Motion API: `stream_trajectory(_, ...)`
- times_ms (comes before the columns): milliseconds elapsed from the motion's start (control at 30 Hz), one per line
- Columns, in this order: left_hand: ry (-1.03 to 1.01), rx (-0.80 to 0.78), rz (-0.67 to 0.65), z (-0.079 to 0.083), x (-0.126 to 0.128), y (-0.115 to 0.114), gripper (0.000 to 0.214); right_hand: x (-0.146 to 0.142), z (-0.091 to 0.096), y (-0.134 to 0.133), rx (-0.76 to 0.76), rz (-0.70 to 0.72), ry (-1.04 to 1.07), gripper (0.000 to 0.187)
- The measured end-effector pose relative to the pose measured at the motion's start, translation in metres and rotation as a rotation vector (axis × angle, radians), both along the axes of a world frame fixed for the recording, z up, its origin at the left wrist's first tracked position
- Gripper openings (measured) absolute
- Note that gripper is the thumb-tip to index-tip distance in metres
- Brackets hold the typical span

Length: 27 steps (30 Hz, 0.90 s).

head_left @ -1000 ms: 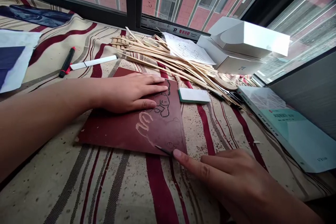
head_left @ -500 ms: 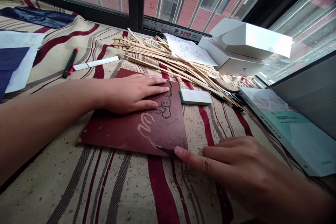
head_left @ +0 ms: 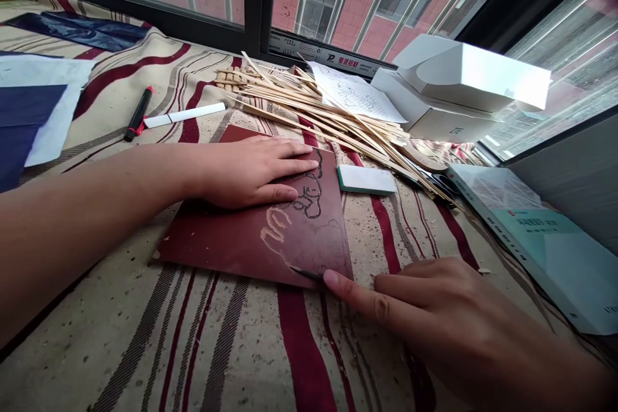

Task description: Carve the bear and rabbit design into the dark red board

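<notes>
Pressing left hand (head_left: pixel 246 170) flat on red board (head_left: pixel 236 244), centre of frame, fingers slightly apart, likely to stop sliding. Gripping dark tool (head_left: pixel 307 273) in right hand (head_left: pixel 434 312), lower centre, fingers clamped on it, index along top, probably to steer tip near end of pale groove (head_left: pixel 265 235). Pointing left, slightly up; long axis nearly level, close to board's lower edge.

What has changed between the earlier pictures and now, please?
The right hand has swung slightly rightward at the wrist; the tool's tip has barely moved on the board. The view shifted slightly. Nothing was taken up or let go: the left hand stays on the board, the white block beside it.
</notes>
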<state>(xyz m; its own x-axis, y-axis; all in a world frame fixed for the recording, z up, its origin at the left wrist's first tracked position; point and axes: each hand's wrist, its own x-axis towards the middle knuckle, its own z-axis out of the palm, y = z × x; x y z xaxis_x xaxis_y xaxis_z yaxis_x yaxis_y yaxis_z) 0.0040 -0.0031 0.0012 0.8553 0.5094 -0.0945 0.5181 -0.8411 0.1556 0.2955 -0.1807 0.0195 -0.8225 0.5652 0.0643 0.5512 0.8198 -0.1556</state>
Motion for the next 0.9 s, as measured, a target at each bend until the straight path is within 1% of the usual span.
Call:
stream_trajectory(167,0.011,0.006,-0.002,0.000,0.000,0.000,0.073,0.001,0.002,0.000,-0.002,0.001,-0.025,0.069)
stream_trajectory(333,0.014,0.002,-0.001,0.000,-0.001,0.000,0.074,-0.001,0.007,0.000,-0.009,0.005,-0.049,0.077)
stream_trajectory(500,-0.005,-0.009,0.002,0.000,-0.001,0.001,0.073,-0.005,0.006,-0.002,0.027,0.002,-0.055,0.069)
stream_trajectory(600,0.012,-0.010,0.002,0.000,-0.001,0.001,0.074,-0.005,0.006,-0.003,-0.003,-0.027,-0.043,0.070)
stream_trajectory(733,0.018,-0.008,0.010,0.000,-0.001,0.000,0.074,-0.007,0.008,-0.004,0.045,-0.003,-0.067,0.070)
stream_trajectory(900,0.031,0.004,0.008,0.001,0.000,0.000,0.074,-0.010,0.011,-0.007,0.053,-0.027,-0.059,0.071)
